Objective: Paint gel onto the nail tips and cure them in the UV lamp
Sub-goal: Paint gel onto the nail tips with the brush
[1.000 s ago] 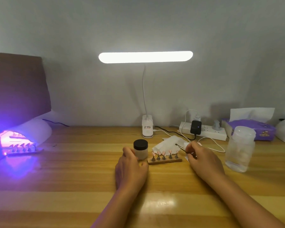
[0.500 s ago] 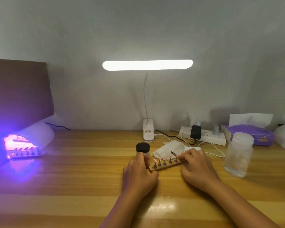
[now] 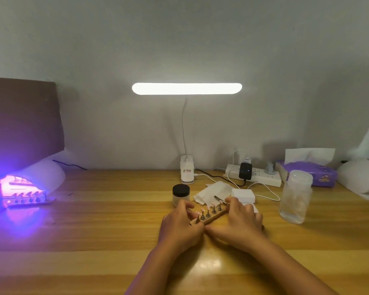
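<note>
Wooden strip (image 3: 213,216), 5 nail tips (image 3: 208,208), gripped at both ends.
Left hand (image 3: 180,228) and right hand (image 3: 241,222) fingers curled round it; right also pinches brush (image 3: 220,199).

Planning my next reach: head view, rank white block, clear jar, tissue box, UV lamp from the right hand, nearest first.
1. White block, behind the right hand.
2. Clear jar, to its right.
3. Tissue box, back right.
4. UV lamp, far left.

Left hand (image 3: 179,227) and right hand (image 3: 242,223) hold the nail-tip strip (image 3: 210,217), apparently tilted.
</note>
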`<act>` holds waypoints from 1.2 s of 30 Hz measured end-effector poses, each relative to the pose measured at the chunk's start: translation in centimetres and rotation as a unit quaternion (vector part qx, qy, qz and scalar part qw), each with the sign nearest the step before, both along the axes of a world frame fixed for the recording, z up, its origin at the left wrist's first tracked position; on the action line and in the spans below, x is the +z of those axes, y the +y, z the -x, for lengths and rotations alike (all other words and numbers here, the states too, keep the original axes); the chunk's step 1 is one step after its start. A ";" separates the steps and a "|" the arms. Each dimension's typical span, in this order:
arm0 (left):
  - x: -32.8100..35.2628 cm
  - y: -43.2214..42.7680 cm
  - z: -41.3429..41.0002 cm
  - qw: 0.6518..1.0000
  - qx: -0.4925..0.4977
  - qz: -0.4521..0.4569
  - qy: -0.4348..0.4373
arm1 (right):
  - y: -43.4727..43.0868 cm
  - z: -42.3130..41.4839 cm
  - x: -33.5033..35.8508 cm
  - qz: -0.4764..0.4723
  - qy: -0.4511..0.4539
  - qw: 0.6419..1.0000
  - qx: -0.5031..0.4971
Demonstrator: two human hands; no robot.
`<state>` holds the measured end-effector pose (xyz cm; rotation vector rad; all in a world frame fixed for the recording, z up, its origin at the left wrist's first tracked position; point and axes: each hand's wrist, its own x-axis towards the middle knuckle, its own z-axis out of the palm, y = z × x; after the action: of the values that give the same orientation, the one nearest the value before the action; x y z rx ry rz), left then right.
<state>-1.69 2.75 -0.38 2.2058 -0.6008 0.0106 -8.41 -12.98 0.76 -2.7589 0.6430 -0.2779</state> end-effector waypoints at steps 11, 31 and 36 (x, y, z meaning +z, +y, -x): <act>0.9 0.3 1.4 0.998 -0.038 -0.020 0.035 | 2.2 0.3 -0.3 0.006 0.015 1.000 -0.003; 0.2 0.6 1.0 0.989 0.025 0.143 0.025 | -7.8 13.7 4.2 0.075 -0.210 0.974 0.035; 0.9 -1.5 1.7 0.976 0.031 0.211 0.038 | -18.8 18.6 6.4 -0.015 -0.187 0.967 -0.172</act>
<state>-3.38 1.22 0.54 1.8029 -0.4392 0.0788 -27.05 -31.82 7.19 -2.4512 1.0022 -0.8304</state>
